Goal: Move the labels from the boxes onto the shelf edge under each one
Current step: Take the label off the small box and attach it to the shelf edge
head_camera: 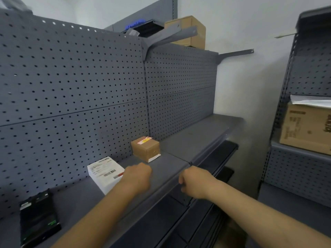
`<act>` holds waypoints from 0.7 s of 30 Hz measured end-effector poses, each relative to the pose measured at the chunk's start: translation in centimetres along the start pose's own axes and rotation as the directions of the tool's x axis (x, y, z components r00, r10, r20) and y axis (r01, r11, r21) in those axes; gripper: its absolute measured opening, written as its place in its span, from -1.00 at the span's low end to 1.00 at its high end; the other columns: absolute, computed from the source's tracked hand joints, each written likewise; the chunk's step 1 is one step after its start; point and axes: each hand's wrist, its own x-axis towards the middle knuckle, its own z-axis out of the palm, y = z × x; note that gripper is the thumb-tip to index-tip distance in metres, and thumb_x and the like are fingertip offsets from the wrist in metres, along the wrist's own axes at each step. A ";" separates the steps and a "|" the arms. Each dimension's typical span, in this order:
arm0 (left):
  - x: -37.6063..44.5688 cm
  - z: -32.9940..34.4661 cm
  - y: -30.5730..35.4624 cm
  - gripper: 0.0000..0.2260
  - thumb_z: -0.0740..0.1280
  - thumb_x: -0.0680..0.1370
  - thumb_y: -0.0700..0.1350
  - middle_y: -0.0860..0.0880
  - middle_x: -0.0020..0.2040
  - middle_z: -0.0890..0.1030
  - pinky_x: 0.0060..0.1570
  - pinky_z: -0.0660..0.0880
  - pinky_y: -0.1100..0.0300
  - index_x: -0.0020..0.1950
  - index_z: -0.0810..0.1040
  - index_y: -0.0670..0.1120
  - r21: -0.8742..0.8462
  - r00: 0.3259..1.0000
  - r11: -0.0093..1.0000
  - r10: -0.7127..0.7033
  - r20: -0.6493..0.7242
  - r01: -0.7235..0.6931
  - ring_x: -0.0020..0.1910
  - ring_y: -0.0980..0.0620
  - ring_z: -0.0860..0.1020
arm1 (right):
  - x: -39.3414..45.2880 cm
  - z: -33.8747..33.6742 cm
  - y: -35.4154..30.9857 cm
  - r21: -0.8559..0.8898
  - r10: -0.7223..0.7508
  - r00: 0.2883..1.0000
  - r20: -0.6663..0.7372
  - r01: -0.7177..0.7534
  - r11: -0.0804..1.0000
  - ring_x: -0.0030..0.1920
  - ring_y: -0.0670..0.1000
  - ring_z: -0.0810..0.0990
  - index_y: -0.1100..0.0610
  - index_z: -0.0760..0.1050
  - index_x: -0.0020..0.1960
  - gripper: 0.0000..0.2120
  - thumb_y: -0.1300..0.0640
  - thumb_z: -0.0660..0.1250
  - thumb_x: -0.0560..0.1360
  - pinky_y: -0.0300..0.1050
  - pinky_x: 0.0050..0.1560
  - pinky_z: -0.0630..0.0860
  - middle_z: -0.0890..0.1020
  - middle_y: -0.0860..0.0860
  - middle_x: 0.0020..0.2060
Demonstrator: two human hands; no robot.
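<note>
Both hands hover, fingers curled, over the grey shelf, labels not yet moved.

Head view: the left hand [137, 176] and right hand [194, 182], at 6 o'clock, hold nothing visible. A red label [145, 140] sits atop the brown box [146, 148] at 12 o'clock from them; another [118, 175] lies on the white box [105, 173] at 9 o'clock. The shelf edge [166, 187] runs beneath. Thin, light, floppy stickers likely tear; peel from a corner.

Five boxes [145, 148], two hands [137, 176]
</note>
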 end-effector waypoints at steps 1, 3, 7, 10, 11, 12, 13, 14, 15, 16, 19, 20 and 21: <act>1.3 0.0 -0.1 -0.71 0.26 0.55 -0.13 -0.11 0.21 0.54 0.07 0.47 0.08 0.27 0.51 -0.07 -0.001 1.000 1.000 -0.006 -0.006 0.006 0.16 -0.09 0.56 | 1.2 0.0 0.4 -0.006 -0.003 1.000 0.004 0.003 1.000 0.09 0.13 0.55 0.22 0.55 0.16 -0.75 0.20 0.23 0.53 0.00 0.07 0.56 0.59 0.12 0.10; 3.7 0.0 -0.5 -0.73 0.26 0.55 -0.12 -0.10 0.19 0.55 0.03 0.46 0.09 0.24 0.51 -0.08 -0.009 1.000 1.000 -0.022 -0.010 0.022 0.15 -0.09 0.56 | 3.7 -0.1 1.2 -0.011 -0.013 1.000 0.012 0.013 1.000 0.10 0.13 0.54 0.21 0.53 0.17 -0.76 0.19 0.22 0.54 -0.01 0.07 0.54 0.57 0.13 0.11; 8.2 0.0 -2.1 -0.80 0.24 0.57 -0.18 -0.12 0.11 0.60 -0.13 0.42 0.13 0.15 0.55 -0.13 -0.023 0.996 0.996 -0.086 0.004 0.086 0.06 -0.09 0.59 | 8.6 -1.1 2.6 -0.020 -0.044 0.999 0.004 0.044 0.999 0.07 0.14 0.56 0.22 0.54 0.13 -0.77 0.22 0.19 0.54 -0.09 -0.07 0.49 0.59 0.14 0.08; 11.5 0.0 -3.0 -0.78 0.22 0.59 -0.16 -0.11 0.14 0.60 -0.05 0.44 0.15 0.21 0.52 -0.14 -0.018 0.993 0.993 -0.119 0.017 0.120 0.10 -0.08 0.58 | 11.9 -1.7 3.8 0.005 -0.067 0.998 -0.020 0.067 0.998 0.07 0.12 0.56 0.22 0.54 0.12 -0.77 0.20 0.18 0.55 -0.12 -0.05 0.47 0.60 0.13 0.08; 12.6 0.0 -3.2 -0.77 0.22 0.60 -0.15 -0.10 0.16 0.59 -0.01 0.45 0.15 0.24 0.51 -0.13 -0.022 0.992 0.992 -0.126 0.019 0.126 0.12 -0.08 0.57 | 13.0 -1.9 4.1 0.018 -0.075 0.997 -0.025 0.076 0.997 0.06 0.12 0.56 0.22 0.54 0.12 -0.76 0.18 0.18 0.55 -0.13 -0.07 0.46 0.60 0.13 0.08; 13.5 0.0 -3.3 -0.75 0.23 0.60 -0.13 -0.10 0.18 0.58 0.02 0.46 0.15 0.26 0.50 -0.12 -0.025 0.991 0.991 -0.129 0.020 0.130 0.13 -0.07 0.57 | 14.0 -2.0 4.5 0.025 -0.084 0.996 -0.024 0.085 0.996 0.06 0.12 0.55 0.21 0.54 0.12 -0.76 0.17 0.18 0.55 -0.13 -0.09 0.45 0.60 0.13 0.08; 14.4 0.1 -3.5 -0.73 0.24 0.59 -0.11 -0.10 0.18 0.58 0.03 0.47 0.16 0.28 0.49 -0.11 -0.024 0.991 0.991 -0.133 0.022 0.134 0.13 -0.07 0.57 | 15.1 -2.1 4.8 0.025 -0.095 0.995 -0.016 0.095 0.995 0.06 0.12 0.55 0.21 0.54 0.12 -0.76 0.17 0.18 0.55 -0.14 -0.10 0.44 0.59 0.13 0.08; 15.2 0.2 -3.6 -0.72 0.25 0.59 -0.10 -0.09 0.18 0.58 0.03 0.48 0.16 0.28 0.49 -0.10 -0.017 0.990 0.990 -0.141 0.024 0.141 0.12 -0.06 0.57 | 16.2 -2.1 5.2 0.020 -0.106 0.994 -0.007 0.106 0.994 0.06 0.12 0.55 0.20 0.54 0.12 -0.76 0.17 0.18 0.55 -0.15 -0.12 0.43 0.59 0.13 0.09; 16.1 0.3 -3.8 -0.73 0.26 0.58 -0.10 -0.08 0.17 0.59 0.02 0.49 0.16 0.28 0.49 -0.09 -0.010 0.988 0.988 -0.154 0.027 0.155 0.11 -0.05 0.57 | 17.4 -2.1 5.5 0.015 -0.123 0.992 0.004 0.123 0.992 0.06 0.13 0.56 0.20 0.53 0.13 -0.77 0.17 0.18 0.56 -0.15 -0.13 0.42 0.59 0.14 0.09; 16.9 0.5 -4.1 -0.74 0.26 0.58 -0.11 -0.07 0.15 0.60 0.02 0.50 0.16 0.26 0.51 -0.08 -0.009 0.984 0.985 -0.174 0.029 0.174 0.10 -0.03 0.58 | 18.5 -2.1 5.7 0.013 -0.144 0.989 0.017 0.144 0.990 0.06 0.14 0.56 0.20 0.53 0.12 -0.77 0.17 0.18 0.56 -0.14 -0.14 0.42 0.59 0.14 0.09; 18.9 0.9 -4.8 -0.79 0.28 0.57 -0.12 -0.03 0.08 0.61 0.04 0.55 0.16 0.19 0.53 -0.04 -0.018 0.969 0.969 -0.246 -0.003 0.246 0.03 0.01 0.59 | 22.1 -1.9 6.3 0.017 -0.220 0.975 0.027 0.220 0.975 0.05 0.14 0.57 0.20 0.54 0.12 -0.78 0.18 0.19 0.55 -0.08 -0.08 0.53 0.61 0.14 0.08; 19.3 0.9 -5.0 -0.81 0.27 0.57 -0.11 -0.02 0.06 0.62 0.02 0.56 0.16 0.17 0.53 -0.03 -0.018 0.964 0.964 -0.267 -0.019 0.267 0.00 0.02 0.60 | 23.0 -2.0 6.4 0.023 -0.241 0.970 0.020 0.240 0.970 0.05 0.13 0.58 0.20 0.55 0.11 -0.78 0.18 0.20 0.55 -0.05 -0.03 0.56 0.62 0.13 0.07; 19.9 0.9 -5.2 -0.82 0.27 0.58 -0.11 -0.02 0.04 0.62 0.00 0.56 0.17 0.16 0.54 -0.02 -0.019 0.954 0.954 -0.300 -0.028 0.299 -0.01 0.02 0.60 | 24.2 -2.1 6.6 0.024 -0.274 0.962 0.013 0.273 0.962 0.04 0.12 0.58 0.19 0.55 0.11 -0.78 0.18 0.21 0.55 -0.03 -0.01 0.56 0.62 0.12 0.06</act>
